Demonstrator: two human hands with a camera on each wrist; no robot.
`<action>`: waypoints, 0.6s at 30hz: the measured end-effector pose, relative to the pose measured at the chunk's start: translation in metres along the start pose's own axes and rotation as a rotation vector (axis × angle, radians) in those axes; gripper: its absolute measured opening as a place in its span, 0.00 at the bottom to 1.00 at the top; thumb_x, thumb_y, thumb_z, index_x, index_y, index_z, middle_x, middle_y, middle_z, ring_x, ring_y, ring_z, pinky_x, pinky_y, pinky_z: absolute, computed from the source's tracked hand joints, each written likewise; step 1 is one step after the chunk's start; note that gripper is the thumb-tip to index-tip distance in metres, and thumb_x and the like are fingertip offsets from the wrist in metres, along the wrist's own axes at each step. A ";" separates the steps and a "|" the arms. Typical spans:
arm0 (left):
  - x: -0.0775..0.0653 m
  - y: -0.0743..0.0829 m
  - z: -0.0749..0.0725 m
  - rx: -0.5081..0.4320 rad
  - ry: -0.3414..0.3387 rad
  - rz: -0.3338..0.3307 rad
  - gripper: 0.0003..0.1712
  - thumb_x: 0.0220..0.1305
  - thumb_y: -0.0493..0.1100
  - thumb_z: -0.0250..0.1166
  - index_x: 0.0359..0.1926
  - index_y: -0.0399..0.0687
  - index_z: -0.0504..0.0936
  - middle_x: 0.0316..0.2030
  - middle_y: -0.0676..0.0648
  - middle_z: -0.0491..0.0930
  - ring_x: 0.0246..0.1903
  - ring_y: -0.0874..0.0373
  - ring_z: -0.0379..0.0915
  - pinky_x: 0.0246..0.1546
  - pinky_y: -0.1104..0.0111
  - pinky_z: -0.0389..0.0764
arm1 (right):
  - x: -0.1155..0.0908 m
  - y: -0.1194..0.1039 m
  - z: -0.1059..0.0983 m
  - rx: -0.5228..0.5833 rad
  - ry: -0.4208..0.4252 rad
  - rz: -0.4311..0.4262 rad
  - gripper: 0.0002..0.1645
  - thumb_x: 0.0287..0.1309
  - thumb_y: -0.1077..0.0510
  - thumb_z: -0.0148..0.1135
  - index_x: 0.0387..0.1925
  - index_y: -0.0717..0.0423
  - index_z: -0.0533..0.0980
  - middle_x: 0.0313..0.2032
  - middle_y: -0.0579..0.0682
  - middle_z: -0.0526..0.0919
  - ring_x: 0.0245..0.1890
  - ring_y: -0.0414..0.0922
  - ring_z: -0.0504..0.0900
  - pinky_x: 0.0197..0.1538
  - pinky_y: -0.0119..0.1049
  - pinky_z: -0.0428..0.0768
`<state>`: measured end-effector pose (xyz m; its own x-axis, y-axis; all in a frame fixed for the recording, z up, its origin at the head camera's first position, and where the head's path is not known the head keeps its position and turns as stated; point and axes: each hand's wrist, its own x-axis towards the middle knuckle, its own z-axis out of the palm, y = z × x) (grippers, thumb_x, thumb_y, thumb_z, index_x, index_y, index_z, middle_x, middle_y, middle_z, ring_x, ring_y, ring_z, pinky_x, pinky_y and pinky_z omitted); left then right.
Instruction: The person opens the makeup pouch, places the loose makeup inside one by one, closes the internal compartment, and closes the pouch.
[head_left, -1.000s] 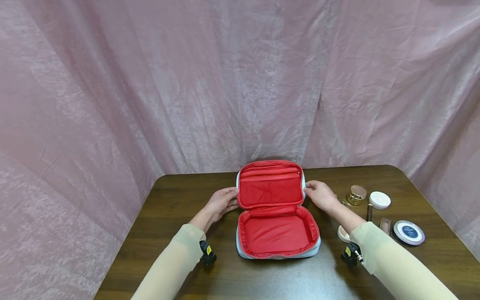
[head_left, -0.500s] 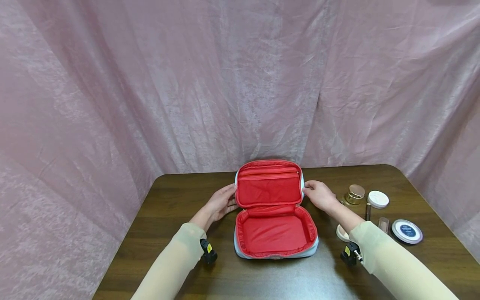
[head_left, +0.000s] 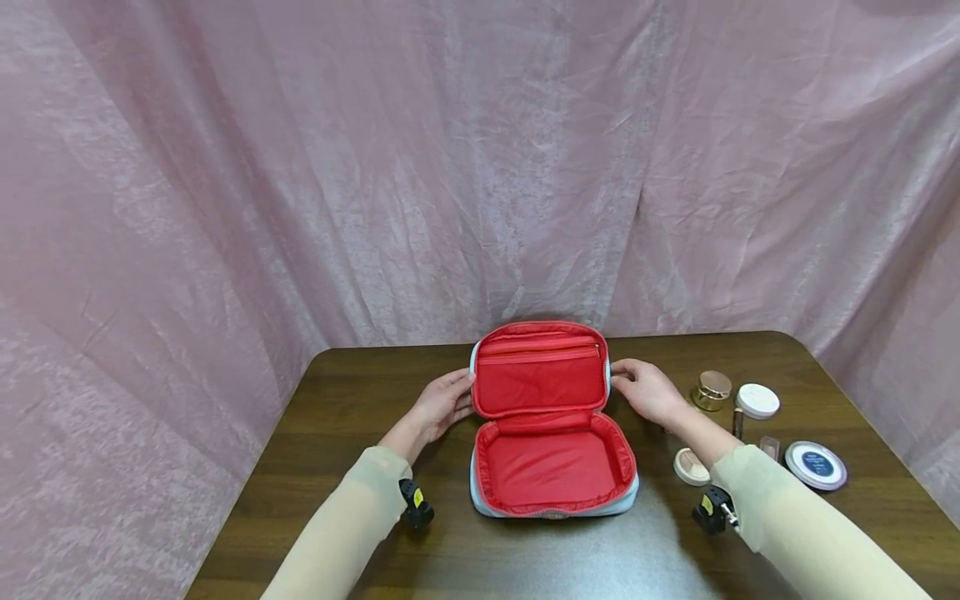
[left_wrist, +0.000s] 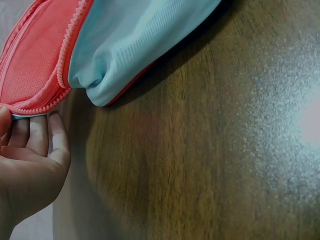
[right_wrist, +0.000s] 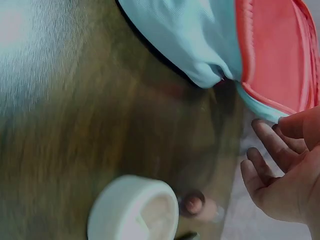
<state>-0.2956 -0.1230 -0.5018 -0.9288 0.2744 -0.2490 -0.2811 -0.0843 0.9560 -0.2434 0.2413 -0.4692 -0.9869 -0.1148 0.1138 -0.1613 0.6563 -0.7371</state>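
Observation:
A light blue cosmetic bag (head_left: 555, 507) with a red lining lies unzipped on the table, its lid raised at the back. My left hand (head_left: 444, 403) grips the lid's left edge. In the left wrist view the thumb is at the zipper rim, and the fingers (left_wrist: 37, 135) reach behind the lid. My right hand (head_left: 647, 390) is at the lid's right edge. In the right wrist view its fingers (right_wrist: 275, 145) are spread and loose, with the thumb tip close to the light blue edge; whether it still touches is hard to tell.
Right of the bag lie a gold-lidded jar (head_left: 712, 388), a white round lid or case (head_left: 758, 401), a dark slim tube (head_left: 738, 423), a small clear item (head_left: 769, 447), a round labelled compact (head_left: 816, 465) and a cream round container (head_left: 691, 467). A pink curtain (head_left: 480, 167) hangs behind the table.
My right hand has loosened at the lid's edge and shifted slightly right, and its forearm uncovers more of the cream container. The left hand keeps its hold; the bag stays nearly still.

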 end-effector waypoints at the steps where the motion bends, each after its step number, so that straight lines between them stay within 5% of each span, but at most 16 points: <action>1: 0.000 0.000 0.000 0.006 -0.001 0.006 0.25 0.79 0.46 0.57 0.70 0.39 0.73 0.48 0.45 0.86 0.47 0.55 0.83 0.59 0.52 0.76 | -0.002 -0.001 -0.003 -0.008 0.008 -0.014 0.17 0.72 0.62 0.57 0.55 0.71 0.78 0.50 0.65 0.84 0.53 0.60 0.80 0.57 0.57 0.75; 9: -0.001 0.002 0.002 0.023 -0.023 0.019 0.25 0.79 0.46 0.57 0.71 0.41 0.72 0.49 0.46 0.85 0.48 0.55 0.83 0.60 0.50 0.75 | -0.019 -0.005 -0.045 -0.088 0.046 -0.071 0.20 0.73 0.61 0.56 0.61 0.66 0.76 0.53 0.64 0.83 0.47 0.59 0.84 0.56 0.58 0.76; 18: 0.001 0.003 0.001 0.061 -0.055 0.028 0.26 0.79 0.47 0.57 0.71 0.43 0.72 0.51 0.44 0.85 0.50 0.53 0.83 0.61 0.48 0.74 | -0.042 0.002 -0.099 -0.338 0.184 -0.195 0.20 0.70 0.59 0.61 0.59 0.63 0.78 0.50 0.63 0.85 0.56 0.68 0.74 0.57 0.63 0.68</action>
<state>-0.2971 -0.1223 -0.4992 -0.9208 0.3255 -0.2149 -0.2387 -0.0346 0.9705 -0.2031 0.3214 -0.4100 -0.9179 -0.1458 0.3690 -0.3088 0.8465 -0.4336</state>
